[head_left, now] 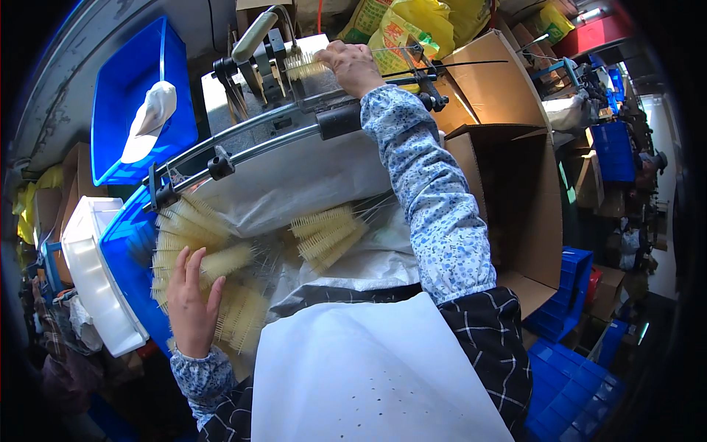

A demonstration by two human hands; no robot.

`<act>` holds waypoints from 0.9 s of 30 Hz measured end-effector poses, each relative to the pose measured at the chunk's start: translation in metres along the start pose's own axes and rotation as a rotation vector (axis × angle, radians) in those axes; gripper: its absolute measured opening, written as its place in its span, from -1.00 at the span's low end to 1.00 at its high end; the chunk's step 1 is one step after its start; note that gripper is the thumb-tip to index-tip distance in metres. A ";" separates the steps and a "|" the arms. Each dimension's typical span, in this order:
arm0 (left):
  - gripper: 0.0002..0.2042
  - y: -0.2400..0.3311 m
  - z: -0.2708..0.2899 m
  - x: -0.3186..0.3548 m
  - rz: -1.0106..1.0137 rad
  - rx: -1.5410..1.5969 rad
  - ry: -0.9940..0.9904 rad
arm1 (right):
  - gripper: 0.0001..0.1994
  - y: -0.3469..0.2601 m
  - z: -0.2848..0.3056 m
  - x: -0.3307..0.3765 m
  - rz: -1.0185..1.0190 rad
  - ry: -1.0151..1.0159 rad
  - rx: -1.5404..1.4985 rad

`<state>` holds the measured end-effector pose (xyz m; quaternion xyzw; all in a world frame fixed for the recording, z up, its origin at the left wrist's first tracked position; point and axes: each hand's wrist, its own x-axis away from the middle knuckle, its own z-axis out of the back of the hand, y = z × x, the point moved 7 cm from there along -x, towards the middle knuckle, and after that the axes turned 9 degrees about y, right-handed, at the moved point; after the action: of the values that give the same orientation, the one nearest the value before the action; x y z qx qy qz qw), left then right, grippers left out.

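Note:
My right hand [352, 66] is at the far side, its fingers closed on the end of a cream bristle brush [303, 66] that lies against a metal bench machine [272, 70]. The machine has a lever with a pale grip [255, 37] and two long steel rails [276, 136]. Lower left, my left hand [193, 302] is open with fingers apart, over a heap of cream bristle brushes [243, 317] with thin wire stems; it touches or hovers just above them. A smaller bunch of brushes [328, 234] lies on white sheeting [294, 184] between my hands.
A blue bin [110, 118] with a white cap-like cloth [151, 121] stands far left. Nearer are a white crate [99, 272] and another blue bin [136, 258]. Open cardboard boxes [508, 199] flank my right arm. Yellow sacks [412, 29] sit behind; blue crates [567, 376] stand lower right.

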<state>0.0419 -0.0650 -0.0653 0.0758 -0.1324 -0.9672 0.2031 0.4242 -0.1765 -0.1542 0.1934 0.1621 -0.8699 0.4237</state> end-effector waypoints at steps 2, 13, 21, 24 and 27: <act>-0.52 0.027 0.020 -0.016 -0.089 -0.016 0.031 | -0.69 -0.002 0.001 -0.001 -0.003 0.006 -0.014; -0.26 0.292 -0.141 -0.232 -0.713 0.113 -0.198 | -0.62 -0.016 0.001 -0.008 -0.082 -0.221 -0.036; 0.03 0.372 -0.211 -0.250 -0.700 -0.206 -0.194 | -0.49 -0.003 0.000 0.006 -0.060 0.189 0.097; 0.10 0.372 -0.215 -0.260 -0.627 -0.156 -0.150 | -0.43 -0.008 0.024 0.025 -0.106 0.262 0.035; 0.19 0.377 -0.228 -0.262 -0.588 -0.192 -0.186 | -0.41 0.006 0.050 0.037 -0.201 0.277 -0.014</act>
<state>0.4658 -0.3410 -0.1502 0.0028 -0.0310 -0.9953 -0.0917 0.3979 -0.2276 -0.1292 0.2914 0.2437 -0.8717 0.3097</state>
